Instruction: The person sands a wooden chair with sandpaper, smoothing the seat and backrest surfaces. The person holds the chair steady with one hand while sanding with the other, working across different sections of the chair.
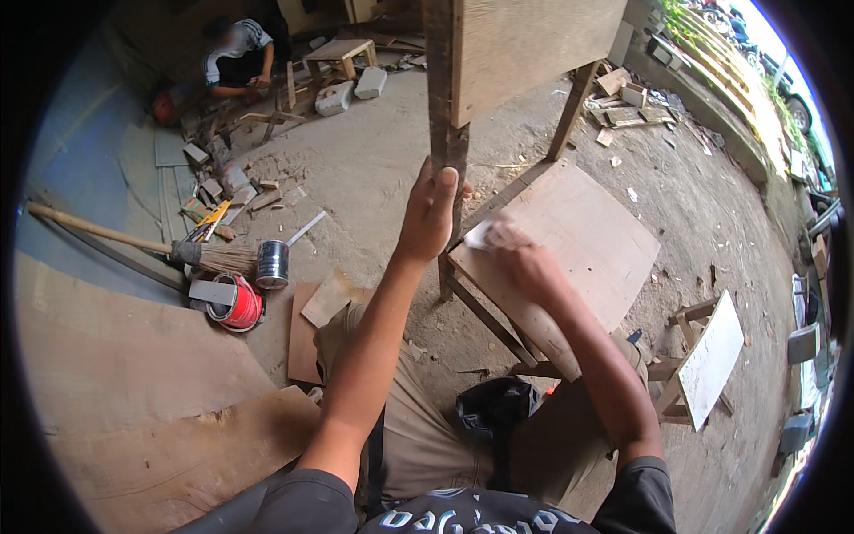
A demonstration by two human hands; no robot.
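A wooden chair stands before me, with a pale plywood seat [592, 240], a plywood backrest [525, 53] and dark wooden legs. My left hand [431, 214] is wrapped round the dark rear upright [440, 98] of the chair, just below the backrest panel. At the seat's near left corner, close to that upright, my right hand [520, 258] presses a small white sheet [479, 235] against the wood. That hand is slightly blurred, and whether the sheet is paper or cloth I cannot tell. The fingertips on it are partly hidden.
Left of me are a red bucket [238, 304], a paint can [273, 265] with a stick across it, and a straw broom [222, 256]. A small stool [707, 360] lies tilted at right. Wood scraps [627, 116] litter the back. Another person [240, 58] crouches far left.
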